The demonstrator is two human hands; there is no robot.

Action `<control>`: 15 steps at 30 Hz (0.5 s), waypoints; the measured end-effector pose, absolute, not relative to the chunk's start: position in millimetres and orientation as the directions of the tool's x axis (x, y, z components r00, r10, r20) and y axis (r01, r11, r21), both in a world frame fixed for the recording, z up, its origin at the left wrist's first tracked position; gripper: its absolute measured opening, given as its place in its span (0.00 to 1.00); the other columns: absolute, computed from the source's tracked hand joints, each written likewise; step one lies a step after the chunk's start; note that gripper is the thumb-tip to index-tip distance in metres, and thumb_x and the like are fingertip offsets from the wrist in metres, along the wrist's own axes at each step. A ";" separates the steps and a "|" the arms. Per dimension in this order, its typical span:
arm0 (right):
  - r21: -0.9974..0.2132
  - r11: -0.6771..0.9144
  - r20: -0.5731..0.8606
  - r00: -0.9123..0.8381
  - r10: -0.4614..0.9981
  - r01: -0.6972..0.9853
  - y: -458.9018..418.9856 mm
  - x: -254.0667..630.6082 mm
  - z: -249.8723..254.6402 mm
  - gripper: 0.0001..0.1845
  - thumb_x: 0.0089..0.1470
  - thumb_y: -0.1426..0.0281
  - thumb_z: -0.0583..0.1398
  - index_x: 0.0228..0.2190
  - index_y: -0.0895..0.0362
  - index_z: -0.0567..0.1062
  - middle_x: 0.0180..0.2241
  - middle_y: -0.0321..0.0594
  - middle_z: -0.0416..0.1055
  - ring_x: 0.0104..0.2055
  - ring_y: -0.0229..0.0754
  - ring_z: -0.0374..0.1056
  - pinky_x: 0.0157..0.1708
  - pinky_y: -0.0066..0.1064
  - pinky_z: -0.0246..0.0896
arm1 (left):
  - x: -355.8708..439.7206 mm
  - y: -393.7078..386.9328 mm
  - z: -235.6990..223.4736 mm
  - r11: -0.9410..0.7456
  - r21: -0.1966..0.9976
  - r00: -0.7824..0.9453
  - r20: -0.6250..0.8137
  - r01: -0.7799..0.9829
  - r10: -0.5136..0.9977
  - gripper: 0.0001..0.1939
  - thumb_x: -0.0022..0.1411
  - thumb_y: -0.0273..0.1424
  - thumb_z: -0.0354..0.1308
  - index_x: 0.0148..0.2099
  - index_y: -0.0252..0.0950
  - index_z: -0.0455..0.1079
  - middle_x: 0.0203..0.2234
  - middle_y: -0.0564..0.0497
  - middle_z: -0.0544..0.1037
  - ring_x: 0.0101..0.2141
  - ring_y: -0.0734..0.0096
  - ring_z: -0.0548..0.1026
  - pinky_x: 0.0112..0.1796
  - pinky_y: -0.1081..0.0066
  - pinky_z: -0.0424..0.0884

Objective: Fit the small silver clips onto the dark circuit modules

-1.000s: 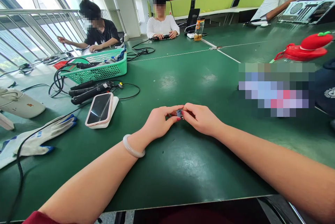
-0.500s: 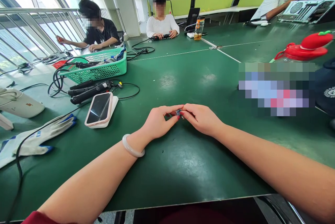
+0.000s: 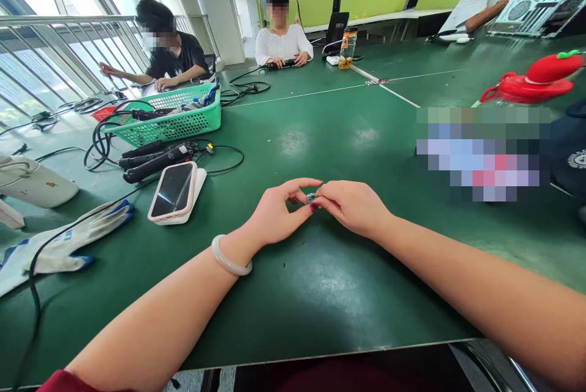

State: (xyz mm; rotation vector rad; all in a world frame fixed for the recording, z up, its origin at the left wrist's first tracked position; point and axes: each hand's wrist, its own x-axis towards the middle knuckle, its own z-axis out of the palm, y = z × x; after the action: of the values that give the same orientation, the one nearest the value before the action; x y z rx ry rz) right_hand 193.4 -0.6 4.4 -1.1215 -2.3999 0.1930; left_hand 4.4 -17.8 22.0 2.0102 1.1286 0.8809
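Note:
Both my hands meet at the middle of the green table (image 3: 320, 294). My left hand (image 3: 277, 215), with a pale bangle on its wrist, pinches a tiny dark part (image 3: 312, 198) between thumb and fingertips. My right hand (image 3: 354, 207) pinches the same part from the other side. The part is too small to make out; it looks dark blue with a metallic glint. The two hands touch at the fingertips just above the table top.
A phone (image 3: 174, 190) on a white pad lies left of my hands, with black handheld tools (image 3: 155, 160), cables and a green basket (image 3: 171, 117) behind it. A work glove (image 3: 64, 239) lies at the far left. A red bottle lid (image 3: 535, 83) stands right. Three people sit at the far side.
My hands have stayed in place. The left forefinger has lifted and arched a little, and the small part has shifted slightly between the fingertips.

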 end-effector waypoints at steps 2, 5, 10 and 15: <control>-0.381 0.596 0.339 -0.493 0.801 0.707 3.4 195.0 3.3 0.17 0.62 0.64 0.48 0.29 0.55 0.72 0.29 0.38 0.73 0.31 0.39 0.67 0.31 0.30 0.55 | 4.1 -14.8 20.8 -0.380 0.793 0.349 0.227 0.476 0.909 0.18 0.55 0.29 0.55 0.49 0.39 0.71 0.27 0.53 0.74 0.30 0.74 0.70 0.40 0.71 0.68; -0.408 0.528 0.323 -0.423 0.846 0.745 11.2 198.5 -2.2 0.11 0.59 0.69 0.52 0.34 0.54 0.74 0.33 0.39 0.73 0.36 0.42 0.68 0.36 0.32 0.59 | 1.1 -7.7 15.4 -0.314 0.803 0.266 0.201 0.507 0.943 0.14 0.55 0.30 0.55 0.45 0.39 0.73 0.26 0.54 0.74 0.29 0.75 0.70 0.37 0.72 0.67; -0.412 0.547 0.290 -0.465 0.837 0.728 16.4 199.5 -8.8 0.09 0.55 0.70 0.57 0.36 0.54 0.76 0.38 0.40 0.73 0.40 0.43 0.68 0.42 0.35 0.62 | -4.8 1.6 6.1 -0.217 0.849 0.196 0.137 0.482 0.971 0.13 0.55 0.33 0.57 0.43 0.38 0.71 0.26 0.54 0.76 0.26 0.76 0.70 0.33 0.73 0.66; -0.405 0.550 0.261 -0.484 0.835 0.730 9.8 196.1 -2.8 0.10 0.57 0.71 0.55 0.30 0.54 0.77 0.34 0.38 0.72 0.37 0.41 0.67 0.38 0.33 0.61 | -5.5 2.3 5.5 -0.209 0.839 0.201 0.121 0.502 0.972 0.12 0.55 0.33 0.57 0.42 0.38 0.69 0.25 0.55 0.76 0.25 0.76 0.70 0.32 0.73 0.65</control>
State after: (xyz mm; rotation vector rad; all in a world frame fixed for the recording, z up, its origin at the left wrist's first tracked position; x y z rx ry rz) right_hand 196.1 9.8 -2.8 -1.2710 -2.3613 0.3336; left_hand -5.5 2.3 5.5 1.8128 1.3775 0.8993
